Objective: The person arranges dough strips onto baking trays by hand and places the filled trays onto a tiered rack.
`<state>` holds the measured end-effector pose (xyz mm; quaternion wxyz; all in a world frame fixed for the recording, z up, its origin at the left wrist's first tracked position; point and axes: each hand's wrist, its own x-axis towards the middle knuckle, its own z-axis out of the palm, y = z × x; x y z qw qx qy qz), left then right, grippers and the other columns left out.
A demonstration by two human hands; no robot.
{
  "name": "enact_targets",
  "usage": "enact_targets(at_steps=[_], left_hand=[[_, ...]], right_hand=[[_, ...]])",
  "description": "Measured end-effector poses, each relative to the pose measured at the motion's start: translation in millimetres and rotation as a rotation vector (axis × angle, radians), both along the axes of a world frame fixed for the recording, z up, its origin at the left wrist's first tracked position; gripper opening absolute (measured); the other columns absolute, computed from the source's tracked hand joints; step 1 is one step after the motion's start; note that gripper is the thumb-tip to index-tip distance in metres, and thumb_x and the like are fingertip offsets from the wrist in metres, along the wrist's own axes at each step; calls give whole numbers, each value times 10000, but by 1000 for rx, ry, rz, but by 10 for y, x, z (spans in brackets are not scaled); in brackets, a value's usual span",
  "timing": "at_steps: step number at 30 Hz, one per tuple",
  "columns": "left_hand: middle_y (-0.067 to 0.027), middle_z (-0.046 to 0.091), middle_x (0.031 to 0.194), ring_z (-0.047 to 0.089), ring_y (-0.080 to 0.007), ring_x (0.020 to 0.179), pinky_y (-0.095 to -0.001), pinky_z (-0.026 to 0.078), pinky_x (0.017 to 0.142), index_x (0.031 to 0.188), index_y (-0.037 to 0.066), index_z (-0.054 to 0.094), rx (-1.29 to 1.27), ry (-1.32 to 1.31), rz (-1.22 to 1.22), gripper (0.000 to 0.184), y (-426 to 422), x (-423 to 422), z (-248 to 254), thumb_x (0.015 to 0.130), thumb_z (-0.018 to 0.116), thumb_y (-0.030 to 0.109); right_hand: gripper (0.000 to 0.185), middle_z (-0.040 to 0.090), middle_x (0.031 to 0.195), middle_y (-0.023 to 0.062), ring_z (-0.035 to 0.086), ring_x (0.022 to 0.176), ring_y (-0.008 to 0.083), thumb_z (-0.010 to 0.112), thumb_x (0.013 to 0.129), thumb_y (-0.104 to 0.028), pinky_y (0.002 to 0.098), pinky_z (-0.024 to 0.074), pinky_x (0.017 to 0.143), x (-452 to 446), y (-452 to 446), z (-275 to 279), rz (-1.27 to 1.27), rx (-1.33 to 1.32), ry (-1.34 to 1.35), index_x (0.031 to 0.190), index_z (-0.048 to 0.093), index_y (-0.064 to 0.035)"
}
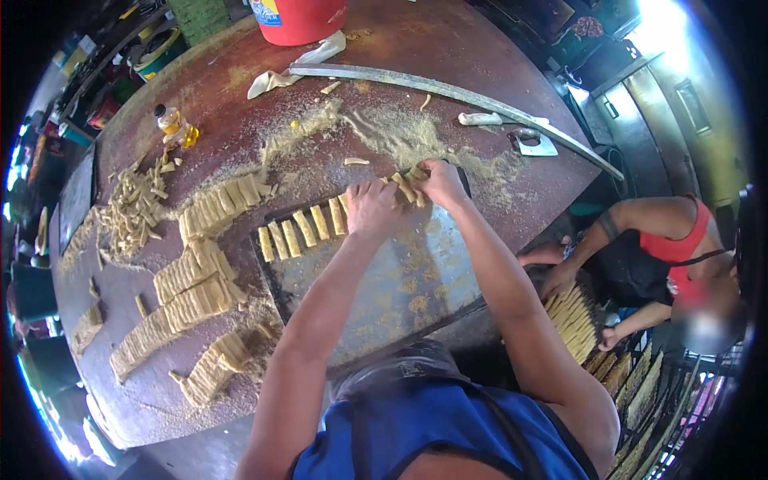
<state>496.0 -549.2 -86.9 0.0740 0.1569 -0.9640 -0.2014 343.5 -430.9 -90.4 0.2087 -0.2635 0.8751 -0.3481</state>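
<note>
Pinching a dough strip (418, 194) beneath it — right hand (440, 182); left hand (372, 208) nearby — grip unclear.

One head-worn wide view, facing forward and steeply down.
Looks from above the wearer's blue sleeveless top (410, 436), cut by bottom edge; bare left hand (371, 210) and bare right hand (442, 183) fairly near, just above frame middle. Centre falls around a dark-rimmed grey rectangular metal tray (436, 268); dark red-brown worktop (448, 40) stretches away, far part toward the top. Person in a red sleeveless top (694, 236) off to the right. Fisheye bowing, rounded black corners.
</note>
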Motion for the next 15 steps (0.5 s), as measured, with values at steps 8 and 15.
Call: enact_targets(at_steps=[8,15], left_hand=[[-92,562,1151,516,-280,1158,-483,354,999,1181,181,675,-41,81,-41,448,117,-157,-173,746,749,256],[-85,568,1143,516,-275,1173,-496,338,1020,1183,180,669,-47,126,-6,462,296,-239,-155,748,766,303]], right_hand=[[353,735,952,159,714,886,307,817,737,-215,388,549,802,-159,157,-153,-65,-24,150,1043,720,-69],[208,728,874,170,710,849,332,729,822,-201,407,550,770,-115,347,-73,-60,-48,115,994,738,-84]])
